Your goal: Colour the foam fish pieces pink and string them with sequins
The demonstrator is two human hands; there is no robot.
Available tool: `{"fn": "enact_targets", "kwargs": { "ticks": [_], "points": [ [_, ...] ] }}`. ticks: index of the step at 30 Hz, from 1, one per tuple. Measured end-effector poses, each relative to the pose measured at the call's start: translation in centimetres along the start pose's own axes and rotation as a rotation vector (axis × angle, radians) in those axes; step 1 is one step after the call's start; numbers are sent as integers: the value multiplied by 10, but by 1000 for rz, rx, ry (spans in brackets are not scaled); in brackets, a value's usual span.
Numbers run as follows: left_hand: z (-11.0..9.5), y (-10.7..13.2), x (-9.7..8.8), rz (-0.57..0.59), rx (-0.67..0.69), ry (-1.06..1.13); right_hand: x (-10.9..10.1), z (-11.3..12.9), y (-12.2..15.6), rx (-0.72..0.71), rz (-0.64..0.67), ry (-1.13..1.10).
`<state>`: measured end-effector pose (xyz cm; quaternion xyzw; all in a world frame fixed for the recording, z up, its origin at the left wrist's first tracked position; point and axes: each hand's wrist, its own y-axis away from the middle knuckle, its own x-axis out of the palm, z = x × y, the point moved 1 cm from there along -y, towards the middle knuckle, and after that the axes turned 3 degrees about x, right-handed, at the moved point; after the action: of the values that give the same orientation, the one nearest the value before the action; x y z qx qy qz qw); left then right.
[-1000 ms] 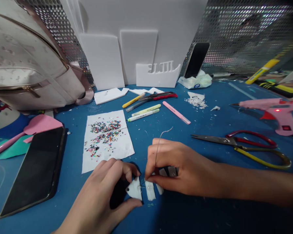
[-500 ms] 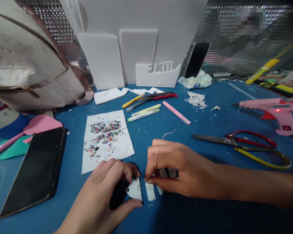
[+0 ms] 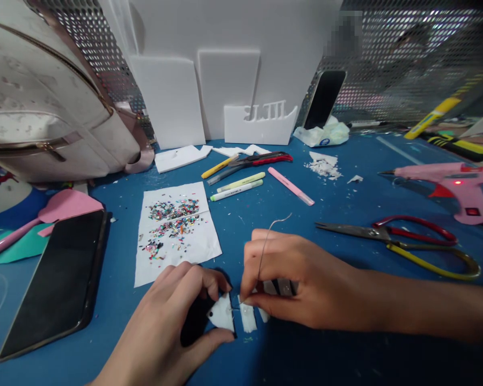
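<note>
Between the thumb and fingers of my left hand (image 3: pixel 185 305) is a small white triangular piece (image 3: pixel 222 313) with a black dot, held by its edges at the table surface. My right hand (image 3: pixel 298 279) pinches a thin wire (image 3: pixel 269 230), whose loose end curls up above the knuckles. A short dark length runs from the triangle's right edge towards my right fingertips. Just under those fingertips lies a white strip (image 3: pixel 248 319) with a shiny spot. More white strips (image 3: pixel 264 314) sit beside it, partly hidden by my right hand.
A white paper (image 3: pixel 145 271) bears many small coloured beads or sequins. Scissors (image 3: pixel 380 233) and a lit pink glue gun (image 3: pixel 454 182) lie right; a phone (image 3: pixel 56 284) lies left. Highlighters (image 3: pixel 291 186) and a red cutter (image 3: pixel 269 157) lie beyond my hands, before white foam boards (image 3: pixel 169 102).
My right hand and the wire in it have shifted very slightly right. My left hand and the triangular piece stay where they were.
</note>
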<state>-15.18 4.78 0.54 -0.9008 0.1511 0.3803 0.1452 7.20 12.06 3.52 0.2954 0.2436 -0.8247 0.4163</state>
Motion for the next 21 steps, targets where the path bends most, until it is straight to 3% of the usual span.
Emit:
{"fn": "enact_targets", "kwargs": {
  "ticks": [21],
  "points": [
    [-1, -1, 0, -2, -3, 19, 0, 4, 0, -25, 5, 9]
  ]
}}
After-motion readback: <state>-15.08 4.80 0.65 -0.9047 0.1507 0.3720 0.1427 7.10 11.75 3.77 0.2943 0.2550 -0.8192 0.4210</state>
